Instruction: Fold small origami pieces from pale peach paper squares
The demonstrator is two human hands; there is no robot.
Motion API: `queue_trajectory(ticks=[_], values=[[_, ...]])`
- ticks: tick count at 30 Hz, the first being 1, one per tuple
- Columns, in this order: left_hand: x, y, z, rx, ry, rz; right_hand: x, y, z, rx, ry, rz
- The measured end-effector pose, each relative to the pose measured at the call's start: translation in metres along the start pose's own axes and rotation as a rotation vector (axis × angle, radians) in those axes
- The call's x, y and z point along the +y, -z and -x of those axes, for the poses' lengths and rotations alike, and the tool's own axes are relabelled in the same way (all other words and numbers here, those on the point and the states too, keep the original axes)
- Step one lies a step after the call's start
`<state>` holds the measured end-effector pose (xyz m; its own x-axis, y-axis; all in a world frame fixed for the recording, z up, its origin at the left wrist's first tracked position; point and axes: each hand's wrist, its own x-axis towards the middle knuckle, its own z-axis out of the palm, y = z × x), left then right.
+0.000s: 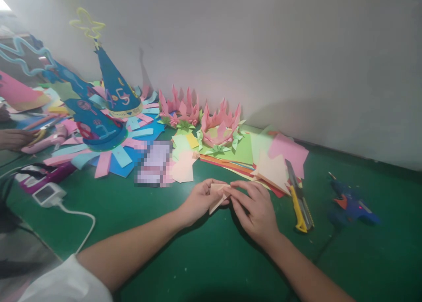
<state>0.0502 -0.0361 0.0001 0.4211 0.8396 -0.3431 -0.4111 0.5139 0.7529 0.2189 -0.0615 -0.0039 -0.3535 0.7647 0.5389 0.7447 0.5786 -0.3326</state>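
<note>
A small piece of pale peach paper (216, 205), with folds in it, is held between my two hands just above the green table. My left hand (201, 203) pinches its left side, thumb on top and fingers curled behind. On the right edge, my right hand (252, 205) presses with thumb and index fingertips at a fold. Both hands are closed on this one sheet. Behind them stand two pink folded-paper lotus flowers (220, 130) with green paper leaves. A stack of coloured paper (227, 160) lies under the nearer flower, and loose peach sheets (270, 165) rest at its right.
A yellow-handled utility knife (298, 209) lies right of my hands, and a blue glue gun (354, 205) farther right. Blue paper cone hats (117, 89) crowd the left. A white charger with cable (49, 194) sits at lower left. Another person's hand (15, 139) shows at the far left.
</note>
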Motion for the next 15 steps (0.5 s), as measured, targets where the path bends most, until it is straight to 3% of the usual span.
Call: queue_trajectory(ticks=[7, 11, 15], values=[[0.002, -0.002, 0.001, -0.013, 0.001, -0.052, -0.002, -0.002, -0.002, 0.032, -0.054, -0.095], [-0.006, 0.001, 0.0, -0.067, -0.032, -0.18, 0.0, -0.008, -0.003, 0.098, -0.257, -0.319], [-0.012, 0.003, 0.0, -0.123, -0.058, -0.269, 0.003, -0.01, -0.004, 0.036, -0.343, -0.382]])
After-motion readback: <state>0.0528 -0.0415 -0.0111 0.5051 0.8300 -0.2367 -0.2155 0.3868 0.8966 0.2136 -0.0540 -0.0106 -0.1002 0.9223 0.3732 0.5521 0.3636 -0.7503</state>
